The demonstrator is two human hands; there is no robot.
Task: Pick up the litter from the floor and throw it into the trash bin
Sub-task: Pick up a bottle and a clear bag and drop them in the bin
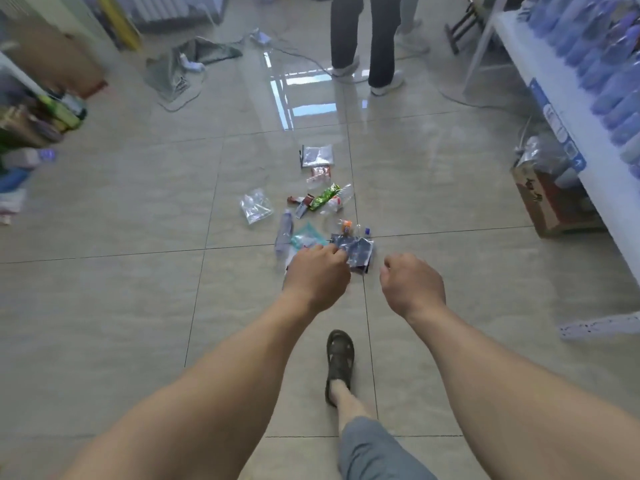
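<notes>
Glossy beige floor tiles point(138, 188) carry a scatter of litter at mid-room: a crumpled bluish foil wrapper point(358, 252) nearest, a clear plastic bottle point(284, 233) lying just left of it, a green snack wrapper point(323, 197) and a clear plastic bag point(256, 206) farther out. The left hand point(317, 277) hovers with fingers curled and pressed together, seemingly touching the foil wrapper's edge; actual grip cannot be told. The right hand point(412, 285), loosely fisted, hangs beside it. A sandaled foot point(340, 362) stands below. Another person's legs point(363, 39) stand beyond.
</notes>
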